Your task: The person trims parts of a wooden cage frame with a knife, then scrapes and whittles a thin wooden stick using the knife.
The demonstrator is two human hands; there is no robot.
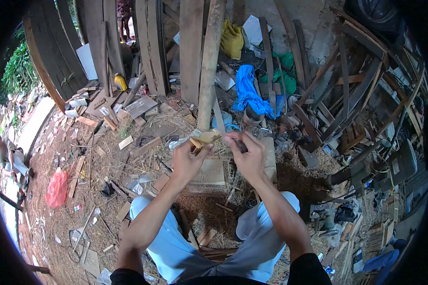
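My left hand (189,161) is closed on a small yellowish piece of wood (207,137), which sticks out past the fingertips toward the right. Close by, my right hand (250,154) is wrapped round a dark-handled tool (242,146). A narrow pale strip (218,116) rises just beyond the right fingertips; whether it is the tool's blade I cannot tell. Both hands are raised between my knees, above a flat wooden board (211,172) on the ground.
A wooden post (209,66) stands straight ahead. Blue plastic sheeting (246,90) and a yellow bag (232,40) lie beyond it. Timber is piled at the right (347,90). A red plastic bag (57,188) rests among scraps at left. Another person (15,159) is at the far left.
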